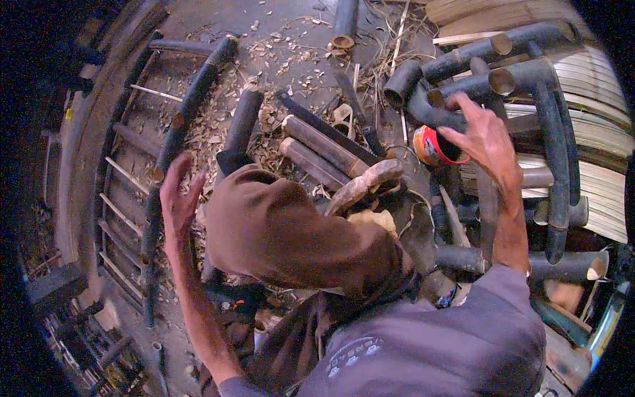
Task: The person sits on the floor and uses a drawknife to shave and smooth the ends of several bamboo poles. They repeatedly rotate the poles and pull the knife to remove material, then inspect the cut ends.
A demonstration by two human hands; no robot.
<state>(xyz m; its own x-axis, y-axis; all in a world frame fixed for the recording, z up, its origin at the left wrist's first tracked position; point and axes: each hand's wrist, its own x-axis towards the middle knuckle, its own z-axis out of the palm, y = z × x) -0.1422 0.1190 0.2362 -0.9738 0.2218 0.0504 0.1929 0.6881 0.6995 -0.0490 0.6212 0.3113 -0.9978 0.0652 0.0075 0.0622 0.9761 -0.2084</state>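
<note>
My right hand (488, 135) hovers at the right, fingers and thumb apart, with nothing visible between them. Just beneath its thumb sits a red and orange tub (428, 146) with a dark inside. Dark bamboo tubes (466, 59) lie in a stack beyond that hand, one of them bent. On the left my left hand (180, 198) is raised with its thumb away from the fingers, empty. Beside it lies a ladder-like frame (192, 96) of dark bamboo with thin rungs. Between my hands is my knee in brown cloth (278, 225); cut bamboo lengths (324, 142) lie past it.
Wood chips (281, 53) litter the floor ahead. A rough curved piece of wood (367, 184) rests near my knee. Stacked pale slats (592, 86) fill the right side, with more dark tubes (562, 266) nearer me. A single tube (345, 23) lies at the far edge.
</note>
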